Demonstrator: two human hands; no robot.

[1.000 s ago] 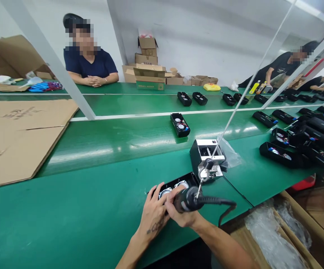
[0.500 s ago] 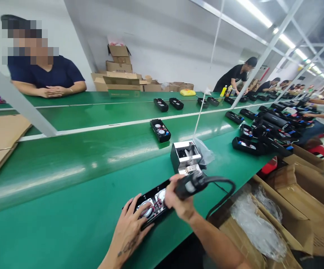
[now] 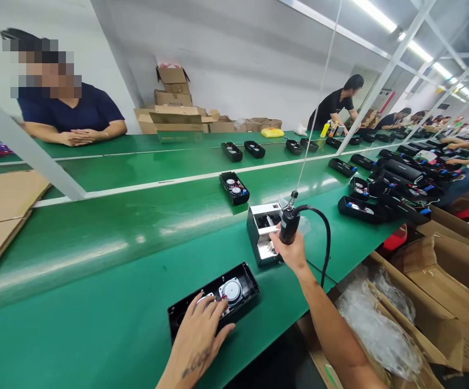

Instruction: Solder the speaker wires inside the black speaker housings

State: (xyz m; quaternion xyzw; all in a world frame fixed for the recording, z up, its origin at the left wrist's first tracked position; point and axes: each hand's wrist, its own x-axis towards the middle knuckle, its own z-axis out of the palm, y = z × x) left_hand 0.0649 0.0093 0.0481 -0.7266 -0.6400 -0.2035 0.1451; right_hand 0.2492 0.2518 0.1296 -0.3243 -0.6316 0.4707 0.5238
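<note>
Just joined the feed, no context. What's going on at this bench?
At a green conveyor belt, a person holds a corded electric screwdriver upright in their right hand, beside a black and silver unit. Their left hand rests on an open black speaker housing with a round speaker driver inside. More black housings sit farther along the belt.

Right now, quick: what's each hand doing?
Left hand: open, fingers resting on a black speaker housing.
Right hand: closed, holding an electric screwdriver.
</note>
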